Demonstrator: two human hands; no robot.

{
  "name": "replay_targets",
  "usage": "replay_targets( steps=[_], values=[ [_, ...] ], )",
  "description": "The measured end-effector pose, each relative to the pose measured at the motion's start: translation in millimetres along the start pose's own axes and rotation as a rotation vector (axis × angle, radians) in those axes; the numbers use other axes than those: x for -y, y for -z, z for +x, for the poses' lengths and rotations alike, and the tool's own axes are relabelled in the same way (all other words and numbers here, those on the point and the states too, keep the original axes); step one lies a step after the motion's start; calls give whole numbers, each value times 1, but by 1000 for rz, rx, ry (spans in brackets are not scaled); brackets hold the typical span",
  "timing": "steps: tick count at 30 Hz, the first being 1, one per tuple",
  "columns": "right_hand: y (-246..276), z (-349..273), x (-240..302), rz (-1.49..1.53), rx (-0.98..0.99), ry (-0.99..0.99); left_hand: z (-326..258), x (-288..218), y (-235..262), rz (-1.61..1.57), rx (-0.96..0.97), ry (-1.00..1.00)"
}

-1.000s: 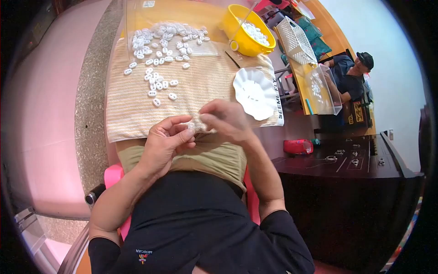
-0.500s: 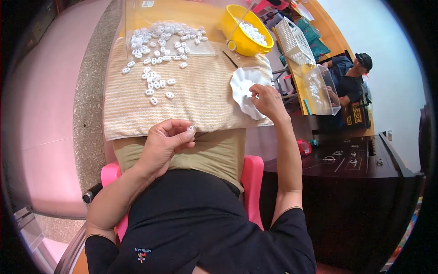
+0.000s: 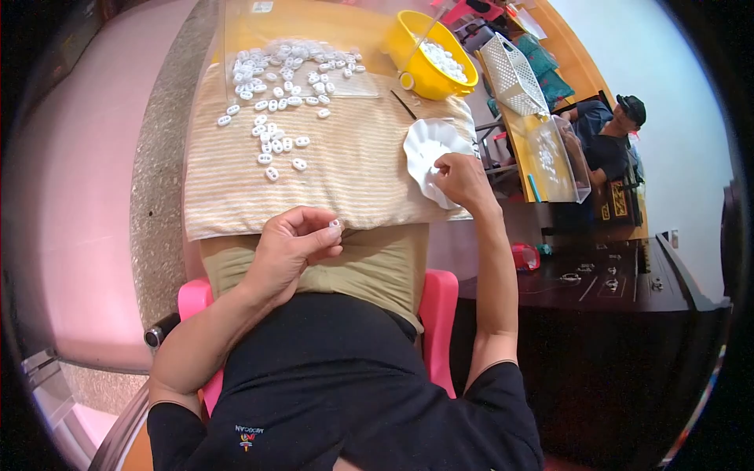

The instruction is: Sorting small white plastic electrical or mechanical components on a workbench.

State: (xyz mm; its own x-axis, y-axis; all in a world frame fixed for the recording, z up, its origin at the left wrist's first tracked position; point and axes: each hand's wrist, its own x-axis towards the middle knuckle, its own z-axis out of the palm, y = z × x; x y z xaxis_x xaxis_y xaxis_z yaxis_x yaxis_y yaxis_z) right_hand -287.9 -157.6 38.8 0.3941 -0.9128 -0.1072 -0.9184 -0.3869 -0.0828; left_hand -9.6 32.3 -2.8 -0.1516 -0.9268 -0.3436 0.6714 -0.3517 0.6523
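Mostly striped cloth (image 3: pixel 345 169), orange table (image 3: pixel 330 23), pink floor (image 3: pixel 71 180)

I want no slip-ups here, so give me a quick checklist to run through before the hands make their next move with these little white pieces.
1. Left hand has a small white piece pinched at its fingertips: ok.
2. Right hand is over the white scalloped dish: ok.
3. Whether the right hand holds anything: cannot tell.
4. Loose white pieces lie on the striped cloth ahead: ok.
5. Dish sits fully on the cloth: not ok, it overhangs the right edge.
6. Yellow bowl stands upright, apart from both hands: ok.
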Motion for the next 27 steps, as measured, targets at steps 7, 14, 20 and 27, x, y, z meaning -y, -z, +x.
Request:
replay_targets(
  steps=[7, 14, 20, 27],
  values=[
    [-10, -28, 6, 480, -343, 169, 0, 1, 0, -2, -28, 17],
    [-31, -49, 63, 972, -140, 225, 4, 5, 4, -9, -10, 12],
    [-48, -60, 113, 1215, 75, 300, 4, 6, 4, -61, -16, 5],
    [-60, -65, 128, 1378, 155, 261, 3, 6, 7, -47, 6, -2]
  ],
)
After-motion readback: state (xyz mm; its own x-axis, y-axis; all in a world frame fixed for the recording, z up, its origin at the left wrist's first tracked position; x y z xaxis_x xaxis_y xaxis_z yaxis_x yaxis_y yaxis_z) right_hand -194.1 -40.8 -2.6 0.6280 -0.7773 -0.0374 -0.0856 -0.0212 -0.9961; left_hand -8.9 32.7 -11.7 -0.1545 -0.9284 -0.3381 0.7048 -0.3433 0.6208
